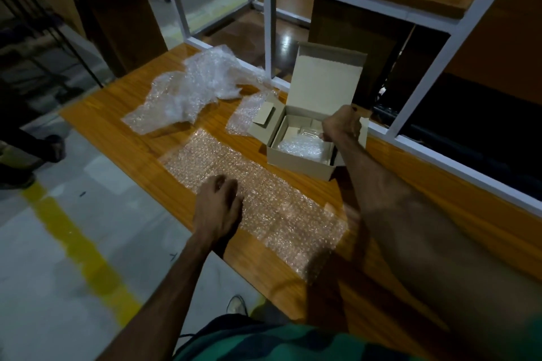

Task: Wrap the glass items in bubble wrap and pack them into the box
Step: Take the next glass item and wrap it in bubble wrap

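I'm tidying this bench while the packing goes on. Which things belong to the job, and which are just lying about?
Part of the job:
- open cardboard box
- wrapped bundle inside it
- flat bubble wrap sheet
- crumpled bubble wrap
- small bubble wrap piece

Just lying about:
- big carton on the floor
- white frame

Left hand (218, 205): I see it palm down, fingers curled loosely.
Right hand (341, 123): arm outstretched, fingers closed, knuckles up.

We see an orange-brown wooden table (123, 126), a pale tan box (299, 163), clear bubbly wrap (264, 199), and a yellow floor line (79, 246).
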Available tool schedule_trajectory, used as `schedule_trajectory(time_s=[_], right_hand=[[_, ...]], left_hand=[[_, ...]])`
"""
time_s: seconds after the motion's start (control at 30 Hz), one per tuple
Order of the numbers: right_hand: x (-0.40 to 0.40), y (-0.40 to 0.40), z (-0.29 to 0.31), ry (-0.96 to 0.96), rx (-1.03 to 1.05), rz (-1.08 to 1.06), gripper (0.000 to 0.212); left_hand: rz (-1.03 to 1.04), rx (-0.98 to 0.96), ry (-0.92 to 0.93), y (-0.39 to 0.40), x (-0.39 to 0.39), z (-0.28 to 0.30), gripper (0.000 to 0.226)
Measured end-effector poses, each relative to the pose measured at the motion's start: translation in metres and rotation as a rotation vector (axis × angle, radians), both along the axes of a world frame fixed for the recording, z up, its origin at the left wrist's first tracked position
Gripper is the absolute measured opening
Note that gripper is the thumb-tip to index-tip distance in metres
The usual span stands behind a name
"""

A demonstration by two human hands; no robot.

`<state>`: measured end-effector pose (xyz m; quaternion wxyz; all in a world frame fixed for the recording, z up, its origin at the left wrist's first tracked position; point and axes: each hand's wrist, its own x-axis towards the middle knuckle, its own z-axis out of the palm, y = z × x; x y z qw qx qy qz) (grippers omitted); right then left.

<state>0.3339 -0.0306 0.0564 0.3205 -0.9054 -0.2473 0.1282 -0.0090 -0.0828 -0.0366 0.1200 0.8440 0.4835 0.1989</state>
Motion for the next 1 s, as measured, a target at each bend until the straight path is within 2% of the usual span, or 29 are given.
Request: schedule_trajectory(time_s=[0.17, 0.33, 0.4, 0.5, 0.6, 0.7, 0.83, 1.0], right_hand=[[-0.007, -0.004, 0.000, -0.136, -0.117, 0.069, 0.020], [-0.008, -0.005, -0.003, -0.005, -0.134, 0.028, 0.026], [-0.006, -0.002, 0.000, 0.089, -0.072, -0.010, 0.029], [-0.006, 0.004, 0.004, 0.163, 0.069, 0.011, 0.022], [-0.016, -0.006, 0.022, 0.037, 0.224, 0.068, 0.037], [-0.029, -0.024, 0.046, -0.021, 0.461, 0.211, 0.031], [-0.059, -0.058, 0.067, 0.137, 0.613, 0.412, 0.030], [-0.112, -0.086, 0.035, 0.444, 0.517, 0.524, 0.025]], left_hand=[[0.052, -0.053, 0.062, 0.006, -0.003, -0.006, 0.058], [0.073, -0.086, 0.074, 0.008, -0.005, -0.006, 0.063], [0.071, -0.093, 0.087, 0.009, -0.006, -0.004, 0.065], [0.062, -0.077, 0.092, 0.006, -0.006, -0.001, 0.064], [0.054, -0.067, 0.078, 0.004, -0.006, -0.001, 0.061], [0.068, -0.111, 0.049, 0.005, -0.007, 0.001, 0.063], [0.080, -0.149, -0.024, 0.009, -0.009, 0.007, 0.054], [0.053, -0.207, -0.170, 0.014, -0.018, 0.016, 0.039]])
